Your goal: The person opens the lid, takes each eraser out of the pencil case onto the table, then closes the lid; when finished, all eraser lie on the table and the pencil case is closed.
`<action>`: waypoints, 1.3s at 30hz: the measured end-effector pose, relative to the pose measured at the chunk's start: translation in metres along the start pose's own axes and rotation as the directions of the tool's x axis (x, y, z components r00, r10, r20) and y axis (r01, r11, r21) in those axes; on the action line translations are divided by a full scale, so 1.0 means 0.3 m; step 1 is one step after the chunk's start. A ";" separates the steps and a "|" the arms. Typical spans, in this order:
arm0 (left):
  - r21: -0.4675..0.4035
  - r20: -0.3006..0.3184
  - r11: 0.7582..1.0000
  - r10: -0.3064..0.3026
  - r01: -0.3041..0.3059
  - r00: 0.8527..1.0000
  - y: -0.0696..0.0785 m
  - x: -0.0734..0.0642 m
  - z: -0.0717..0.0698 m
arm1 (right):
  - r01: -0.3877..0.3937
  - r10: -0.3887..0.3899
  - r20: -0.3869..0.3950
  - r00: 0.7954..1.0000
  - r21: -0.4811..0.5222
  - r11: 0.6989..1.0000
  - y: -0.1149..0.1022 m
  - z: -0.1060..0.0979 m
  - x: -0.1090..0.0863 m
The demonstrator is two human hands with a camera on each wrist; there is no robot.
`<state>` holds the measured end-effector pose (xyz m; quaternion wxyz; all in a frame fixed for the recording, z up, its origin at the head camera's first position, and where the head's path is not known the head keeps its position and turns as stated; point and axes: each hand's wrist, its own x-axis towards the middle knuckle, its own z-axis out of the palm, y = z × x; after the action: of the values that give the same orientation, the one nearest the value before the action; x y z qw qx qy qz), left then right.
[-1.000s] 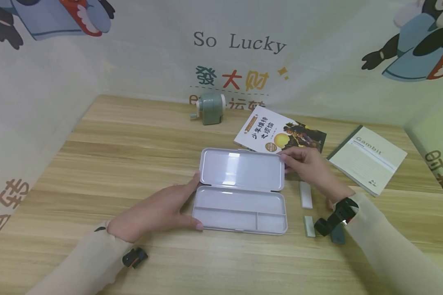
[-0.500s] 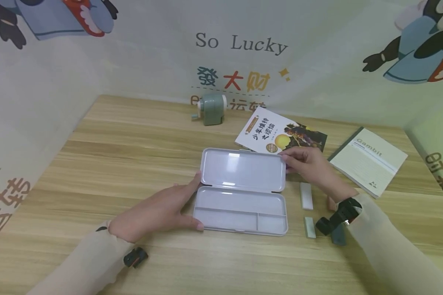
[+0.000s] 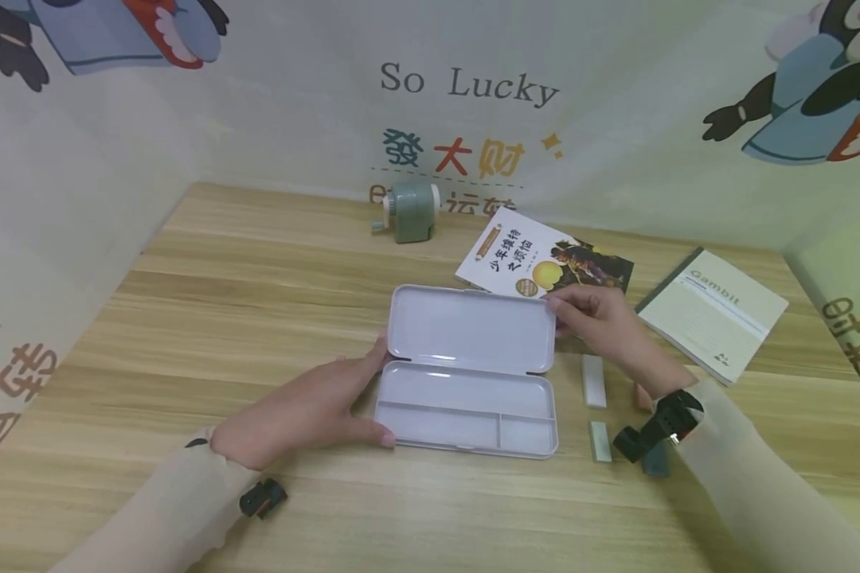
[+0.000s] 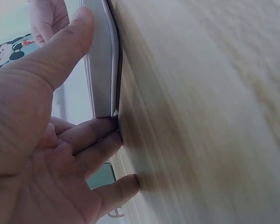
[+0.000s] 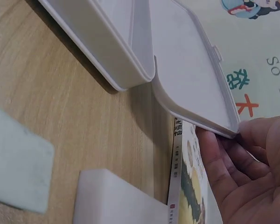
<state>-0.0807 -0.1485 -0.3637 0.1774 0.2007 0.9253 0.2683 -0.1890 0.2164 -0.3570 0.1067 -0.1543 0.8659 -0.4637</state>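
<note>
A white pencil case (image 3: pixel 466 410) lies opened on the wooden table, with one long compartment and two shorter ones in its base. Its lid (image 3: pixel 471 330) leans back from the hinge. My left hand (image 3: pixel 301 410) spans the case's left end, thumb at the front corner and fingers at the hinge side. In the left wrist view, the fingertips (image 4: pixel 114 122) meet the case's end close to the tabletop. My right hand (image 3: pixel 602 318) pinches the lid's far right corner between thumb and fingers; the right wrist view shows the lid's edge (image 5: pixel 226 132) raised above a book.
Right of the case lie a white block (image 3: pixel 593 382), a smaller pale green block (image 3: pixel 600 442) and a dark blue item (image 3: pixel 656 459) partly under the right wrist. Behind are a white-covered book (image 3: pixel 509 255), a notebook (image 3: pixel 717 310) and a green crank pencil sharpener (image 3: pixel 412 213).
The lid has tilted slightly, and the bright reflection across its inside has disappeared. Both hands keep their places on the case.
</note>
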 end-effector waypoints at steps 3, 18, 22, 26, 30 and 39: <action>0.004 -0.001 1.000 0.004 -0.004 1.000 -0.001 0.001 0.000 | 0.035 -0.035 -0.025 0.999 -0.017 0.999 -0.015 -0.001 -0.014; 0.021 -0.029 0.999 0.050 -0.050 0.998 -0.005 0.009 0.006 | 0.198 -0.204 -0.011 0.979 -0.188 0.962 -0.100 -0.016 -0.129; 0.018 -0.033 0.997 0.070 -0.069 0.997 -0.003 0.009 0.003 | 0.267 -0.250 0.101 0.963 -0.236 0.934 -0.116 -0.019 -0.167; 0.024 -0.016 0.999 0.046 -0.046 0.999 0.000 0.006 -0.005 | 0.337 -0.272 0.271 0.923 -0.235 0.912 -0.124 -0.016 -0.193; 0.017 0.008 1.000 0.022 -0.022 1.000 0.002 0.005 -0.013 | 0.365 -0.264 0.360 0.895 -0.249 0.897 -0.124 -0.002 -0.206; 0.056 0.001 0.997 0.049 -0.049 0.999 0.000 0.019 -0.010 | 0.286 -0.128 0.377 0.917 -0.398 0.872 -0.119 0.052 -0.254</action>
<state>-0.0869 -0.1472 -0.3626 0.1649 0.2280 0.9274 0.2464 -0.1071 0.2137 -0.3324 0.1648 -0.3451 0.8953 -0.2284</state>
